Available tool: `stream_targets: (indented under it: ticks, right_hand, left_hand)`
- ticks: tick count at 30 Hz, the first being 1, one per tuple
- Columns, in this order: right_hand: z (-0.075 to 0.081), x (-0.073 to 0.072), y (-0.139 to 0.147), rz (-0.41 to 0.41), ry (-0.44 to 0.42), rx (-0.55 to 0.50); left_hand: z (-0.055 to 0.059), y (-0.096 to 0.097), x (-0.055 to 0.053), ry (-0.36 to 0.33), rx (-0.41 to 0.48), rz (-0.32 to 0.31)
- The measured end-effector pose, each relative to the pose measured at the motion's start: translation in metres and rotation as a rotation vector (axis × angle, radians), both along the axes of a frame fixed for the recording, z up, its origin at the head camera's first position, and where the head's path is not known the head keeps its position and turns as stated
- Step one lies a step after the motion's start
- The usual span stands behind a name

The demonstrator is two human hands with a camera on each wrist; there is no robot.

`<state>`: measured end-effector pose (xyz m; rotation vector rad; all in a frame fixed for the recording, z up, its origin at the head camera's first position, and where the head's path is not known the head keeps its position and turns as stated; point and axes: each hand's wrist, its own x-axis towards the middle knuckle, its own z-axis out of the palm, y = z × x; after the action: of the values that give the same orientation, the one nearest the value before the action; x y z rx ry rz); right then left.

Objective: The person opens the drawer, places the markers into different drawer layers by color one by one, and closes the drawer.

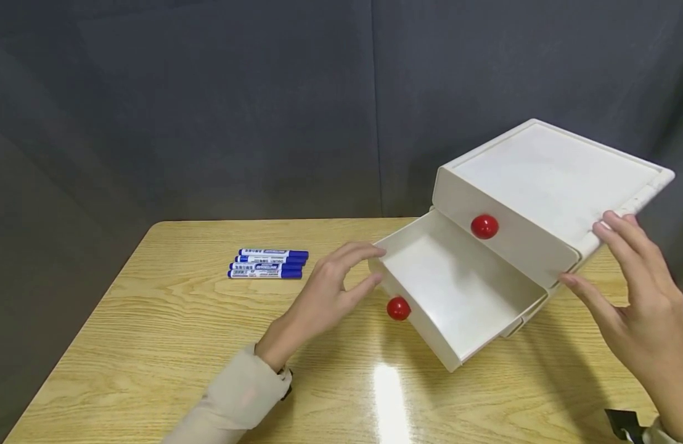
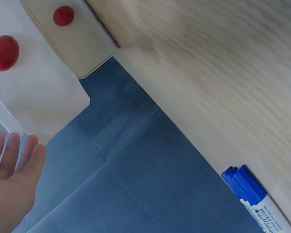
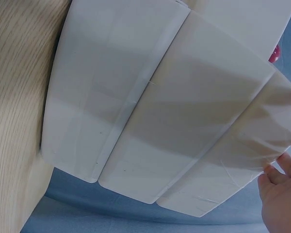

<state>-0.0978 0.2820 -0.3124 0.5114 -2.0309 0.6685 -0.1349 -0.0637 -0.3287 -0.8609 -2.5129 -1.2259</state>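
A white three-tier drawer unit (image 1: 563,179) with red knobs stands at the right of the table. Its middle drawer (image 1: 452,271) is pulled out, and nothing lies in the visible part of it. My left hand (image 1: 330,283) is at that drawer's front left corner, fingers and thumb extended; whether the fingertips touch it I cannot tell. With its fingers on the unit's top right edge and its thumb near the front corner, my right hand (image 1: 641,296) rests against the unit. The bottom drawer (image 2: 75,36) shows closed in the left wrist view.
Several blue-capped whiteboard markers (image 1: 268,264) lie side by side on the wooden table (image 1: 169,345), left of the unit. A dark curtain (image 1: 264,111) hangs behind the table's back edge.
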Motion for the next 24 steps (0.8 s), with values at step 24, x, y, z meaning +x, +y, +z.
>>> stream_targets:
  ticks: [24]
  right_hand:
    - [-0.001,0.000,0.002,-0.003,-0.004,0.017]
  left_hand:
    - [-0.018,0.006,0.014,-0.233,0.061,-0.051]
